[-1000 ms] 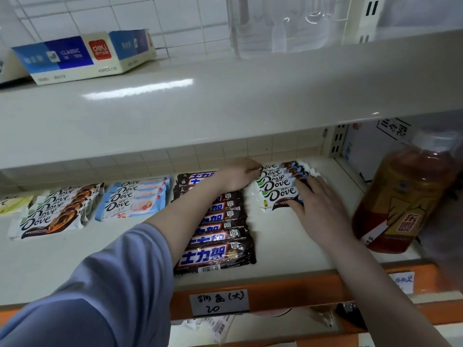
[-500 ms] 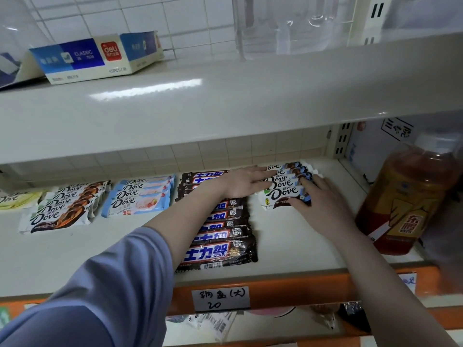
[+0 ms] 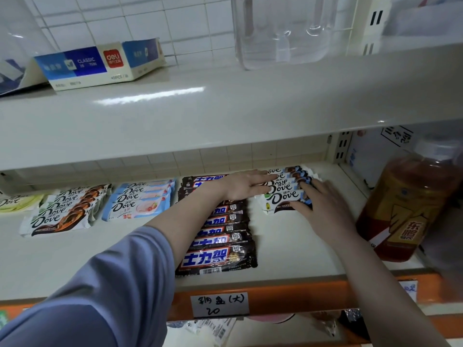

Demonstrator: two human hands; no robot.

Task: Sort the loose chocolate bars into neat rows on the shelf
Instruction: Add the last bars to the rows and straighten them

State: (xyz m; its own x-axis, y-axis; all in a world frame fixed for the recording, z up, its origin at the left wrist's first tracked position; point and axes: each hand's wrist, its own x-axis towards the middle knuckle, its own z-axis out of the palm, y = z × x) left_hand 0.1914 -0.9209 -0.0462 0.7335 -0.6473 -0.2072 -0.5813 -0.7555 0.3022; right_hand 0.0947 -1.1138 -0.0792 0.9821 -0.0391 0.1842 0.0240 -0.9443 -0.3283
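Both hands flank a short row of Dove bars (image 3: pixel 283 196) at the back right of the shelf (image 3: pixel 288 241). Left hand (image 3: pixel 241 187) lies flat, fingers straight against the row's left end. Right hand (image 3: pixel 325 204) rests with relaxed fingers on its right end; neither grips. Bottle (image 3: pixel 406 209) stands right.
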